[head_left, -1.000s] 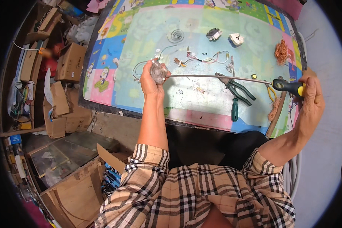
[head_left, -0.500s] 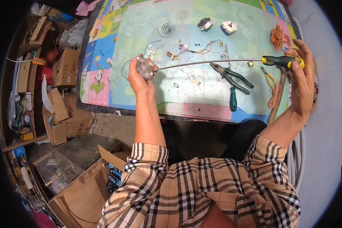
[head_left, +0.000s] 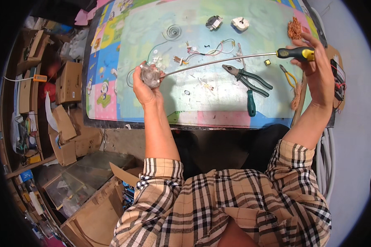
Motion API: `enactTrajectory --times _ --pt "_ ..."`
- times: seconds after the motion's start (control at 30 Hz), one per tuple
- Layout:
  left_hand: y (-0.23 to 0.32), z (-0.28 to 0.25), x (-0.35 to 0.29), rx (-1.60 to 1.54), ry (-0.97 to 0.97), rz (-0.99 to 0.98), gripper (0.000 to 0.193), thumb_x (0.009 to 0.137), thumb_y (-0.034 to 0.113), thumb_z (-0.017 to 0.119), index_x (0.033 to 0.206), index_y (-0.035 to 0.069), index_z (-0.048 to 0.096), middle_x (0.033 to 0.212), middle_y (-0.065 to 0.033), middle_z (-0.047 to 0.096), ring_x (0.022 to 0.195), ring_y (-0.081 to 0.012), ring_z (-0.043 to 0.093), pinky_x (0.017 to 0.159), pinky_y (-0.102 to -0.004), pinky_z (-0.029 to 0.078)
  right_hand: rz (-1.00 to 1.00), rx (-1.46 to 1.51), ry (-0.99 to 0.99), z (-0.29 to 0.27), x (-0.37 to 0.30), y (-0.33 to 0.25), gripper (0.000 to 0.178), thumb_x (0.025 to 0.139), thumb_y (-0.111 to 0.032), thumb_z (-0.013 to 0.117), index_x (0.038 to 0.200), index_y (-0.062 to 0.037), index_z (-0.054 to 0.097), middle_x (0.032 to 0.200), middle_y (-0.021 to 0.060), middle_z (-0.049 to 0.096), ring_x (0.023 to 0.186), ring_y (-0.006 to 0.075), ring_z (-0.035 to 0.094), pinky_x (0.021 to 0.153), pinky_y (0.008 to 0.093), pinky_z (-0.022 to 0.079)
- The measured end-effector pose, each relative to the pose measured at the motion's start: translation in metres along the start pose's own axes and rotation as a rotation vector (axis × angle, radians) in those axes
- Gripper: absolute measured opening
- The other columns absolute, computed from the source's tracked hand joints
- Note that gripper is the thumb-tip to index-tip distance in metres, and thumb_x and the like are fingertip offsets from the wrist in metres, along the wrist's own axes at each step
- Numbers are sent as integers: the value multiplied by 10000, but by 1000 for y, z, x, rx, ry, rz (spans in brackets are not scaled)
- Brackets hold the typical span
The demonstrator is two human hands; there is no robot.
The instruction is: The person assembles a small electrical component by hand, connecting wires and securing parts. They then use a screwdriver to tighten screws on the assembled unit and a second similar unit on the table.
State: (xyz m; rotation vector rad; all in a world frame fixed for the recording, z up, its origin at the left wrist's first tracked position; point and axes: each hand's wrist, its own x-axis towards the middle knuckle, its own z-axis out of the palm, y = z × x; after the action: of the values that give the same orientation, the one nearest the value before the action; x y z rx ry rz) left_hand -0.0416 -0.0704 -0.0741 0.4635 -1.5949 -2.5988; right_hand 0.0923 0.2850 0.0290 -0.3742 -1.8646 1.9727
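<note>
My left hand (head_left: 147, 95) is closed around a rounded, greyish, see-through part (head_left: 151, 76), held palm up over the left side of the table. My right hand (head_left: 320, 84) grips the black and yellow handle of a long screwdriver (head_left: 292, 53) at its butt end, some fingers raised. The thin metal shaft runs leftward and slightly down to the grey part; its tip meets the part's right side, and how it engages is too small to tell. Beneath the shaft lie pliers (head_left: 253, 82) with dark green grips and a green-handled tool (head_left: 251, 103).
On the patterned table lie a coiled spring strip (head_left: 172, 32), two small blocky parts, black-and-white (head_left: 214, 22) and white (head_left: 240, 24), loose wires (head_left: 212, 52), small white pieces, a copper wire bundle (head_left: 294, 29) and yellow-handled cutters (head_left: 290, 77). Cartons (head_left: 69, 82) and shelves stand left.
The whole view has shifted a little. The fingers of my right hand have changed position around the screwdriver's handle. My left hand keeps hold of the grey part, with the shaft still reaching it.
</note>
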Motion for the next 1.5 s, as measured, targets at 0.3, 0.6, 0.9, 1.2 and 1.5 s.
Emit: enactTrajectory --times 0.3,0.6,0.9,1.2,1.5 --pt "3 0 -4 30 5 54 395 918 329 472 1144 6 504 946 -178 602 736 -283 605 621 -389 531 -106 70 -31 -7 8 17 346 871 -202 578 1154 -4 563 1027 97 591 1012 192 573 822 294 431" --pt "-6 18 -13 -9 -9 58 422 928 335 476 1197 10 489 935 -136 608 713 -249 609 614 -366 518 200 477 8 52 15 54 256 909 -258 625 988 -16 594 940 90 624 880 162 602 702 278 486" --pt "-18 28 -18 -106 -22 -24 427 926 350 488 1221 41 482 988 -125 596 740 -251 608 632 -370 515 60 197 215 68 14 56 228 877 -205 667 875 9 589 770 54 599 658 118 612 541 222 458" --pt "-27 40 -26 -116 -44 -50 408 924 357 495 1199 56 499 989 -122 592 768 -252 607 669 -381 515 -34 303 324 73 22 60 175 885 -142 636 876 29 594 741 67 614 669 116 605 553 210 447" --pt "-25 35 -26 -188 -31 -107 374 927 341 484 1168 55 499 960 -119 589 782 -263 601 678 -387 508 -58 682 167 89 17 53 182 908 -126 606 991 30 564 867 106 628 764 137 605 639 239 491"
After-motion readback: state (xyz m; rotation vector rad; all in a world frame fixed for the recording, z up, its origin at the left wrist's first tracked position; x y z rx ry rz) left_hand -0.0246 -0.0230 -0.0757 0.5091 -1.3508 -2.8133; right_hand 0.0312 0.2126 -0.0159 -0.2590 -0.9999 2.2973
